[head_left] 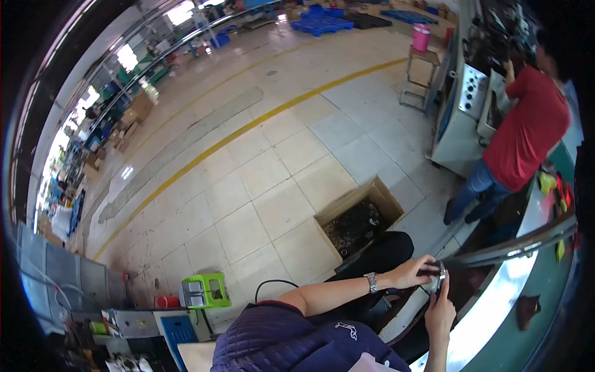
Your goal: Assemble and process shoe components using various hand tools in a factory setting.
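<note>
My left hand (414,271), with a wristwatch on the wrist, grips a small round dark metal part (436,274) from the left. My right hand (440,310) comes up from below and its fingertips press on the same part. Both hands hold it just above the near edge of a shiny curved metal bench (502,291). An open cardboard box (359,220) with several dark small parts inside stands on the floor just left of and behind my hands.
A person in a red shirt and jeans (514,146) stands at a grey machine (462,105) at the right. A pink bucket (421,37) sits on a stool. A green device (206,290) and a red object lie at lower left. Blue pallets lie far back.
</note>
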Motion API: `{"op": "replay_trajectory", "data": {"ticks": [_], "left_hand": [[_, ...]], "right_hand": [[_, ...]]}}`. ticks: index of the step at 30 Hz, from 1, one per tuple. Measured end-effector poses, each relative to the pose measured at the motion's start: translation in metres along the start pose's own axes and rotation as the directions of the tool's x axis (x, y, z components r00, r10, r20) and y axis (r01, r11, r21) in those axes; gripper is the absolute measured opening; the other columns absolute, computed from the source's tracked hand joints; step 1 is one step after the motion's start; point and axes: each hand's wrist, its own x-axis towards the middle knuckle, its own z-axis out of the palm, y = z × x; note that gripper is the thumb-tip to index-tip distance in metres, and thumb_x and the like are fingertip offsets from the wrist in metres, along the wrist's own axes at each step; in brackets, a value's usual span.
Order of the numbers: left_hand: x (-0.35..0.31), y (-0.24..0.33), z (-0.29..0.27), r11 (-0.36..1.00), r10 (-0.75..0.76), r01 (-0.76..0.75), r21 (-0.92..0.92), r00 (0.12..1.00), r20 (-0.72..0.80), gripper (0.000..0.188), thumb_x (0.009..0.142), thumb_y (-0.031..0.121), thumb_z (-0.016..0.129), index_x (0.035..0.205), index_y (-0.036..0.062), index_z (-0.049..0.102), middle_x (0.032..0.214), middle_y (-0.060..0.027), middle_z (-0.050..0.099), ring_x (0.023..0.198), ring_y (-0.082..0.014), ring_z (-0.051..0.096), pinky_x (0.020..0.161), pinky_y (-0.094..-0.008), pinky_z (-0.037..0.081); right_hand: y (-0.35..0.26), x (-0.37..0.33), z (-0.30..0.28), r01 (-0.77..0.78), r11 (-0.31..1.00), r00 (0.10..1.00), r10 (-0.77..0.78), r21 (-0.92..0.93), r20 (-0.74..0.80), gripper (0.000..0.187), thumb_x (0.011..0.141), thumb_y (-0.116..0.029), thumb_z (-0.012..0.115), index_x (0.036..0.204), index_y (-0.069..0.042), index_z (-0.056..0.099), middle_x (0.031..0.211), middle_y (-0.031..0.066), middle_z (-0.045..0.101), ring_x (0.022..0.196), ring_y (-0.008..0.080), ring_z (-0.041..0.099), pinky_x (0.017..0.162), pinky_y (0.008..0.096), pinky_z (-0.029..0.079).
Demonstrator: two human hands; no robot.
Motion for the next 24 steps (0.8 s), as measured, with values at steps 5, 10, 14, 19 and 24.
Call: {"op": "replay_trajectory", "data": {"ticks": [5, 10, 14, 19, 24], "left_hand": [[-0.005, 0.003, 0.002, 0.985, -0.17, 0.166, 0.042, 0.979, 0.109, 0.094, 0.082, 0.037, 0.076, 0.147, -0.0026, 0.021, 0.138, -0.0287, 0.047, 0.129, -0.0335, 0.047, 0.104, -0.0363, 0.04], [-0.049, -0.031, 0.038, 0.704, -0.401, 0.502, -0.503, 0.865, 0.302, 0.115, 0.072, 0.05, 0.081, 0.154, 0.0173, 0.006, 0.15, -0.0164, 0.032, 0.132, -0.0302, 0.039, 0.107, -0.0441, 0.035], [-0.058, -0.026, 0.062, 0.57, -0.409, 0.533, -0.626, 0.844, 0.347, 0.103, 0.077, 0.041, 0.079, 0.152, 0.0179, 0.013, 0.141, -0.0132, 0.044, 0.124, -0.0267, 0.048, 0.1, -0.0422, 0.042], [-0.068, 0.005, 0.051, 0.689, -0.209, 0.393, -0.609, 0.913, 0.352, 0.102, 0.078, 0.025, 0.079, 0.154, 0.0154, 0.013, 0.144, -0.0129, 0.039, 0.131, -0.0244, 0.039, 0.107, -0.0405, 0.035], [-0.086, 0.018, 0.013, 0.955, 0.06, 0.068, -0.289, 0.91, 0.411, 0.12, 0.072, 0.022, 0.085, 0.154, 0.0059, -0.001, 0.161, -0.0147, 0.003, 0.147, -0.0203, 0.009, 0.118, -0.0354, 0.017]], "right_hand": [[0.043, -0.011, 0.01, 0.078, 0.809, 0.983, 0.034, 0.583, -0.178, 0.062, 0.095, -0.002, 0.051, 0.151, -0.014, 0.027, 0.073, 0.0089, 0.062, 0.049, 0.0131, 0.052, 0.046, 0.0279, 0.043], [0.011, -0.036, -0.011, -0.028, 0.597, 0.953, 0.258, 0.802, -0.158, 0.058, 0.091, -0.026, 0.069, 0.131, 0.01, 0.046, 0.098, 0.0189, 0.064, 0.066, 0.0172, 0.059, 0.062, 0.0293, 0.051], [0.01, -0.049, 0.006, 0.139, 0.669, 0.906, 0.211, 0.73, -0.366, 0.08, 0.092, -0.034, 0.066, 0.149, 0.002, 0.023, 0.15, 0.0272, 0.03, 0.137, 0.0376, 0.035, 0.112, 0.0437, 0.03], [0.02, -0.066, 0.022, 0.212, 0.628, 0.899, 0.176, 0.749, -0.402, 0.051, 0.101, -0.023, 0.046, 0.148, -0.008, 0.034, 0.088, 0.0053, 0.061, 0.068, 0.0082, 0.053, 0.057, 0.0217, 0.043], [0.0, -0.08, 0.032, 0.001, 0.469, 0.971, 0.211, 0.883, -0.113, 0.075, 0.078, -0.017, 0.076, 0.143, -0.001, 0.042, 0.135, 0.0177, 0.053, 0.122, 0.0278, 0.053, 0.1, 0.0385, 0.045]]}}
